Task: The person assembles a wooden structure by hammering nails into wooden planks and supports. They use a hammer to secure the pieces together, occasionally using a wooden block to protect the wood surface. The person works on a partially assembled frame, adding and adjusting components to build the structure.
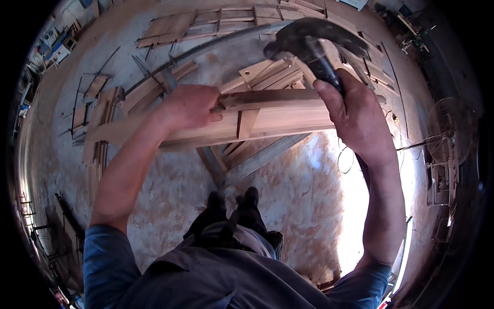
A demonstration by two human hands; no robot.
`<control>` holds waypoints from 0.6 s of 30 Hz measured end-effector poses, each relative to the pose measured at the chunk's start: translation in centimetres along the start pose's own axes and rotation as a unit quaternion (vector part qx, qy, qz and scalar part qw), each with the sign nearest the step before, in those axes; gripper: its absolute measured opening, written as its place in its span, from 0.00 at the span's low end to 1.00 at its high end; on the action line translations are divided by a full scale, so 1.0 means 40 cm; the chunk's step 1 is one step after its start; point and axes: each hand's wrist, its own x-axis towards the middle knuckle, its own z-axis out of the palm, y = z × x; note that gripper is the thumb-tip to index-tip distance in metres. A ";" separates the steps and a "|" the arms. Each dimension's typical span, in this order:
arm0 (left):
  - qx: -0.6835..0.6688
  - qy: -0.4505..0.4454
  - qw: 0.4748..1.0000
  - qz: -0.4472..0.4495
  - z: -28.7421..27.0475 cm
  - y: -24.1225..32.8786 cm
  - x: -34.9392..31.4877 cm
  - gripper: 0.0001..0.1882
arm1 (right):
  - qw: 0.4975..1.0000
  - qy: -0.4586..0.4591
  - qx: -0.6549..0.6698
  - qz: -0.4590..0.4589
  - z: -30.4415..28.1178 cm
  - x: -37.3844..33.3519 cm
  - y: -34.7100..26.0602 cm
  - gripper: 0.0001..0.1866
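My right hand is wrapped round the dark handle of a claw hammer. The hammer's head is raised above the far side of the wood and slightly blurred. My left hand is closed at the left end of a narrow wooden bar; a small dark bit shows by its fingertips, too small to name. Nearer to me than the bar runs a wide pale board. A short crosspiece stands between bar and board. The bar's right part passes behind my right hand.
Grey metal supports lie beneath the wood. Beyond it are more planks and a long curved-looking metal bar. Wooden frames lie on the far floor. Stacked strips are at left, a standing fan at right.
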 end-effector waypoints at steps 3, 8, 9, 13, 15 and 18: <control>-0.022 0.003 1.000 0.005 -0.016 0.005 -0.006 0.20 | 0.993 -0.077 -0.085 0.001 0.084 0.011 0.074 0.22; -0.009 -0.009 1.000 -0.002 -0.003 -0.007 0.001 0.20 | 0.993 -0.079 -0.088 -0.014 0.047 0.013 0.042 0.23; -0.012 -0.015 1.000 -0.002 0.000 -0.010 0.002 0.20 | 0.993 -0.082 -0.084 0.003 0.031 0.010 0.027 0.23; -0.014 -0.008 1.000 -0.009 -0.006 0.002 0.002 0.20 | 0.998 -0.049 -0.043 0.012 0.044 0.003 0.077 0.23; -0.011 -0.011 1.000 0.004 -0.006 0.005 0.015 0.20 | 0.997 -0.062 -0.056 -0.007 0.068 0.001 0.109 0.21; -0.058 0.089 0.994 0.035 0.057 -0.047 0.026 0.21 | 0.995 -0.085 -0.056 0.007 0.086 0.013 0.112 0.22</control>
